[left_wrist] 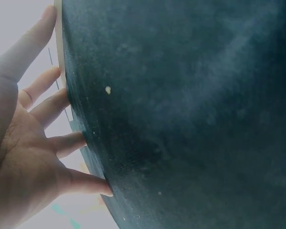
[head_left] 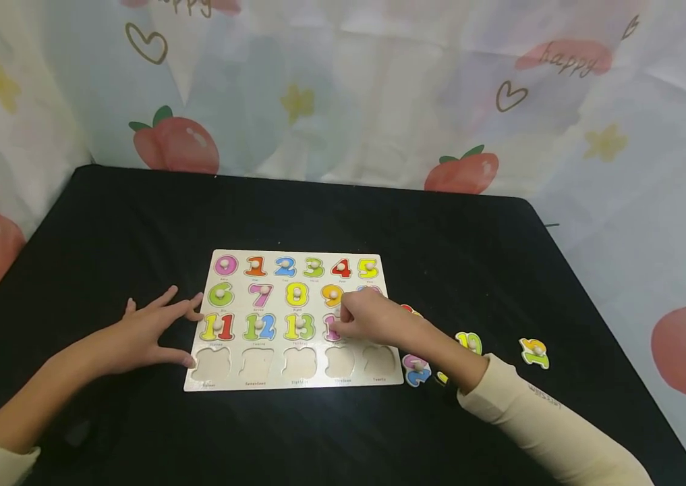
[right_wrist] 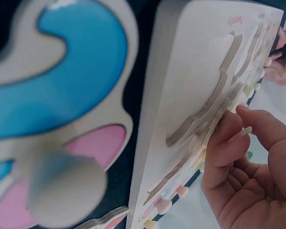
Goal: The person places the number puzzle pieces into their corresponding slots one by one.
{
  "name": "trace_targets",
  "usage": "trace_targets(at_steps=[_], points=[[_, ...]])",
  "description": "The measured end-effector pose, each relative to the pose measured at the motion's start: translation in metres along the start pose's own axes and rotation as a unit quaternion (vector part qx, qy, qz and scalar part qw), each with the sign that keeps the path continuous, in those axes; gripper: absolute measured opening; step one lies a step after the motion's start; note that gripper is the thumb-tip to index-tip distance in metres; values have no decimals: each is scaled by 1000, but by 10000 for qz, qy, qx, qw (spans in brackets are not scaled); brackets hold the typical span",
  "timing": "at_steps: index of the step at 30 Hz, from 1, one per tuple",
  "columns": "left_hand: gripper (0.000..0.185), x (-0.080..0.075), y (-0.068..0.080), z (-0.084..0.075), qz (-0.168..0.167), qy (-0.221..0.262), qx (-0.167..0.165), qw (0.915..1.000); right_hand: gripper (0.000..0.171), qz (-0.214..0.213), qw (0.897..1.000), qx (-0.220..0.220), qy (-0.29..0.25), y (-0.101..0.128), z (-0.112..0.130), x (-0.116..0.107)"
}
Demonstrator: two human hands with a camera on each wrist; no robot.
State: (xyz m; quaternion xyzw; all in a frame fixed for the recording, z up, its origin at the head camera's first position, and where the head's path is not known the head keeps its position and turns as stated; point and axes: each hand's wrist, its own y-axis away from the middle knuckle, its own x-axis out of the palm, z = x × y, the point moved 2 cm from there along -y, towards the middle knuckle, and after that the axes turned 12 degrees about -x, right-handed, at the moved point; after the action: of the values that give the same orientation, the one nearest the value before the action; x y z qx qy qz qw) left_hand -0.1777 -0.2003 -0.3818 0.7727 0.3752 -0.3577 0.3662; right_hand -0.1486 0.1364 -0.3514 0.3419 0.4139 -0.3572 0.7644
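Note:
A wooden number puzzle board lies on a black table. Coloured numbers fill its top rows, and the bottom row holds several empty recesses. My right hand reaches over the board's third row and pinches the small knob of a pink number piece there. In the right wrist view the fingertips close on that knob at the board. My left hand lies flat with spread fingers on the table, touching the board's left edge.
Loose number pieces lie right of the board: a blue and pink one, a yellow-green one, another further right. One more is partly hidden behind my right wrist. A fruit-print cloth hangs behind the table.

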Motion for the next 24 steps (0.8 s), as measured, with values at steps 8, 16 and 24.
trace_targets(at_steps=[8,16,24], points=[[94,2,1,1,-32,73,-39,10000,24,51,10000,36,11,-3,0,3],[96,1,2,1,64,119,-64,9999,23,19,9998,192,-49,-1,0,4],[94,0,0,2,110,79,-121,9998,23,-123,9996,17,-258,-2,-10,-1]])
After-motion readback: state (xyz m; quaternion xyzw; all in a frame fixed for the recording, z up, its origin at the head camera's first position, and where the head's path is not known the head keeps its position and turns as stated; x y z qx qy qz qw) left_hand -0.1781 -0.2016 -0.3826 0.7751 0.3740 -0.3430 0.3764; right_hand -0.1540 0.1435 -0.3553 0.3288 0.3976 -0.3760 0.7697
